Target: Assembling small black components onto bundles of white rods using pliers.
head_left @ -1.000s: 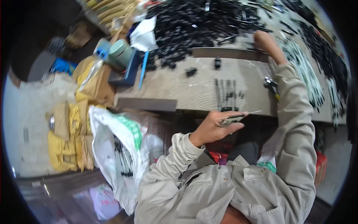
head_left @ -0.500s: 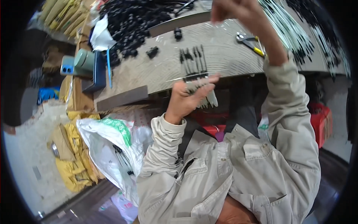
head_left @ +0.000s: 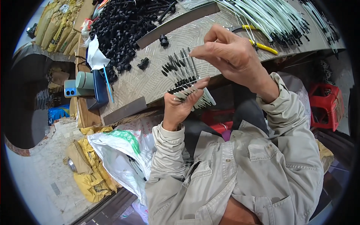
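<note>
My left hand is closed around a small bundle of slim rods. Their black tips fan out above my fingers, and pale ends stick out below, over the table's front edge. A thin light strip crosses the bundle at my thumb and fingers. My right hand is raised beside the black tips, with thumb and forefinger pinched together. What the pinch holds, if anything, is too small to make out. Two small black fittings, one upright and one lying, rest on the patterned table nearby.
Behind lies a heap of black fittings, bordered by a grey strip. Pale black-ended rods are piled at the back right, near yellow-handled pliers. A phone and green cup stand left. A white sack sits below.
My right hand has come down and nearer, from the back of the table to the bundle's tips. My left hand still grips the bundle, now tilted and its tips fanned leftward.
</note>
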